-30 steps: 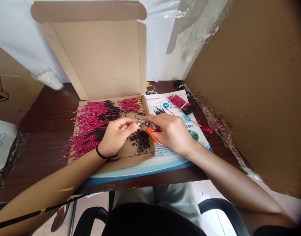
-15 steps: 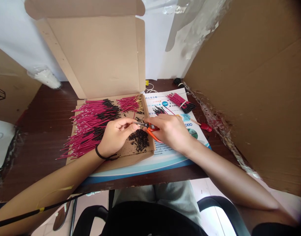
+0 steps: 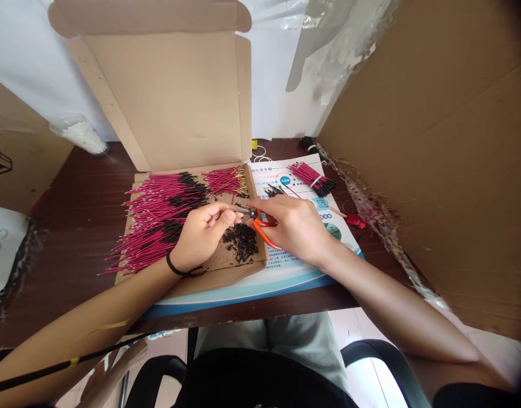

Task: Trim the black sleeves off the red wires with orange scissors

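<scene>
Right hand (image 3: 292,229) closed on orange snips (image 3: 264,231), blades at the left hand (image 3: 198,238) fingertips, over an open box (image 3: 166,102)

The snips' long axis runs nearly level, blades toward 9 o'clock, ending at the left thumb and forefinger, which are pinched together; what they hold is too small to tell. Red wires (image 3: 158,226) with black-sleeved ends lie heaped in the box at 9 o'clock from the left hand. Black clippings (image 3: 241,242) sit just below the blades. A banded wire bundle (image 3: 313,181) lies at 1 o'clock from the right hand, on a printed sheet (image 3: 286,195).
</scene>
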`<act>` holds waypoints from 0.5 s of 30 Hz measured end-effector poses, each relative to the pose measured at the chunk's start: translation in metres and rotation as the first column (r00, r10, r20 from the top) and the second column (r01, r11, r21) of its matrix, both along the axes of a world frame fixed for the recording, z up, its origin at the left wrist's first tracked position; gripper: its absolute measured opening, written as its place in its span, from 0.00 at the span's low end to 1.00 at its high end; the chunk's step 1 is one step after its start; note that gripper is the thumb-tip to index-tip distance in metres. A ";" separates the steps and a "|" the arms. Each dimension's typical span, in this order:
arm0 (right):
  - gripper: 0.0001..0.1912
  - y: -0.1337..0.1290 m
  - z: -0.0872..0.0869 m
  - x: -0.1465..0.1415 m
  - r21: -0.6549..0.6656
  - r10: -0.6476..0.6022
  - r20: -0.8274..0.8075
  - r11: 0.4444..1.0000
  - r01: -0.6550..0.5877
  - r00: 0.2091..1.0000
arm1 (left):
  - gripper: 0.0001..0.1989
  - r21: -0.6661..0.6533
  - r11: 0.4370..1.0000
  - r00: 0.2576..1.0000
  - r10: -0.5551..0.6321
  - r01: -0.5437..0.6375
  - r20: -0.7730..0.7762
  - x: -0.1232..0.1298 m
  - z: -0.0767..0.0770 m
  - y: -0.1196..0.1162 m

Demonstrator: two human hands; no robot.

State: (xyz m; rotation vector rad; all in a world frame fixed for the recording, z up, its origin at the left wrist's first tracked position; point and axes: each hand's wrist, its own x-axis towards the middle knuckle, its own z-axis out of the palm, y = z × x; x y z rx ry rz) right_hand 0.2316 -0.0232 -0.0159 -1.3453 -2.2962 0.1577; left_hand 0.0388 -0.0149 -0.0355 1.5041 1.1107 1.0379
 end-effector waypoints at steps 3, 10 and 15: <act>0.16 0.000 -0.001 0.000 -0.019 0.008 0.019 1.000 -0.008 1.000 | 0.17 0.010 1.000 1.000 -0.008 0.008 -0.004 0.001 0.002 0.000; 0.15 0.000 -0.002 -0.001 -0.084 0.042 -0.023 0.996 -0.043 0.999 | 0.16 0.025 1.000 1.000 -0.009 0.010 -0.026 0.001 0.002 -0.001; 0.13 0.001 -0.003 -0.002 -0.094 0.022 -0.003 0.995 -0.022 1.000 | 0.16 0.086 0.995 0.995 -0.045 0.053 -0.089 0.000 0.001 -0.001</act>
